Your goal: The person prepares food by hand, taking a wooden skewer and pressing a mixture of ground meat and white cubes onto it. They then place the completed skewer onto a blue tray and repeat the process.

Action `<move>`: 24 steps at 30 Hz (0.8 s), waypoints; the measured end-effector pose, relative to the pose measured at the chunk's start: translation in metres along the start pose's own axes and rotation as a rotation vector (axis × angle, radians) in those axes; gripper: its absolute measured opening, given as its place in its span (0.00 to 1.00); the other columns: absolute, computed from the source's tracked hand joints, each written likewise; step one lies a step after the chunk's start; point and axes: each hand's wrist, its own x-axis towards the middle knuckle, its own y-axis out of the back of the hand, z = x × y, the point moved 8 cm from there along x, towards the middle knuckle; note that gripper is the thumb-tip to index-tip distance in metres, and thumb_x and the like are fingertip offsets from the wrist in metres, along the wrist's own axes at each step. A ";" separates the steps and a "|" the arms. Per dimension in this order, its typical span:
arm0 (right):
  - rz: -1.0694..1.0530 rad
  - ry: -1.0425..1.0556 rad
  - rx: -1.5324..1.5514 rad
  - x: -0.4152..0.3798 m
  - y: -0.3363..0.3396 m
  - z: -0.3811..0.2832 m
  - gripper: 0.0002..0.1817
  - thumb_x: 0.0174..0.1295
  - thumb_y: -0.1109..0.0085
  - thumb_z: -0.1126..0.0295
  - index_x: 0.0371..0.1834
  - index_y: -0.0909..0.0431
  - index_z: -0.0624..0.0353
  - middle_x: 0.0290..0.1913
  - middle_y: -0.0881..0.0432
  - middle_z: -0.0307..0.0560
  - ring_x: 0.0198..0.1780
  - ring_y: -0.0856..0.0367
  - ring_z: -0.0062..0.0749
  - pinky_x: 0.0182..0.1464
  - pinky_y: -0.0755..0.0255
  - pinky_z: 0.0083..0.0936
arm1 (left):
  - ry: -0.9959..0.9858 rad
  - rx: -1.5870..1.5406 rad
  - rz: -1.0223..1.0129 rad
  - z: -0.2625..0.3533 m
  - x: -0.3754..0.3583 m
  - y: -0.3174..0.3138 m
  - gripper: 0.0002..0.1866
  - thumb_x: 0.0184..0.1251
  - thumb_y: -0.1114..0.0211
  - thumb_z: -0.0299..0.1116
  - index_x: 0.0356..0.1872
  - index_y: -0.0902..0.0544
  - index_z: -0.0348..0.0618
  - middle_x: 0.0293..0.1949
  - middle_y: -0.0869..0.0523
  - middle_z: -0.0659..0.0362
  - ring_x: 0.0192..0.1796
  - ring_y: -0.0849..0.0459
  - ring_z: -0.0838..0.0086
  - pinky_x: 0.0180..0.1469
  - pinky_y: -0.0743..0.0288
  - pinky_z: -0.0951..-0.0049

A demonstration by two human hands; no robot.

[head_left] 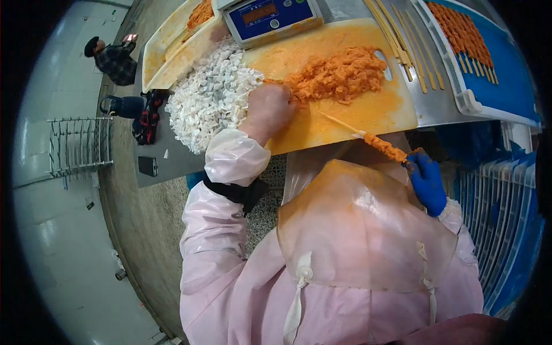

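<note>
My right hand (426, 181), in a blue glove, is closed around a skewer (386, 148) partly covered in orange marinated meat. Its bare pointed end juts up and left over the cutting board, with a small whitish piece beside the meat. My bare left hand (269, 109) is closed at the board's left side, between a heap of small white cubes (210, 95) and a pile of orange meat (339, 75). Its fingertips are hidden, so what they hold cannot be made out. The yellow-stained cutting board (374, 118) lies under the meat pile.
A digital scale (270, 20) stands behind the board, beside a whitish tub (167, 49) containing orange meat. Bare wooden sticks (411, 49) lie to the right. Finished skewers (463, 37) fill part of a blue-lined tray (494, 95). A phone (148, 166) lies left; another person (117, 62) is farther off.
</note>
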 end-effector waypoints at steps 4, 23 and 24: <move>0.022 0.050 0.002 0.001 0.002 0.002 0.06 0.64 0.44 0.72 0.38 0.22 0.65 0.28 0.19 0.52 0.27 0.22 0.30 0.31 0.30 0.27 | 0.017 -0.168 0.080 -0.022 0.004 -0.009 0.13 0.54 0.35 0.38 0.33 0.16 0.39 0.32 0.15 0.45 0.37 0.15 0.52 0.42 0.21 0.58; 0.143 0.043 0.056 0.005 0.012 -0.003 0.04 0.63 0.46 0.75 0.36 0.23 0.64 0.29 0.24 0.44 0.31 0.29 0.23 0.35 0.33 0.24 | -0.574 -0.190 0.320 0.041 -0.067 -0.004 0.22 0.51 0.36 0.24 0.51 0.18 0.47 0.44 0.15 0.50 0.45 0.16 0.56 0.45 0.20 0.64; 0.144 0.040 0.055 0.004 0.012 -0.002 0.04 0.63 0.46 0.75 0.36 0.23 0.64 0.29 0.24 0.44 0.31 0.29 0.23 0.35 0.33 0.24 | -0.577 -0.192 0.320 0.046 -0.071 -0.009 0.22 0.51 0.36 0.24 0.51 0.18 0.47 0.44 0.15 0.50 0.45 0.16 0.56 0.45 0.20 0.64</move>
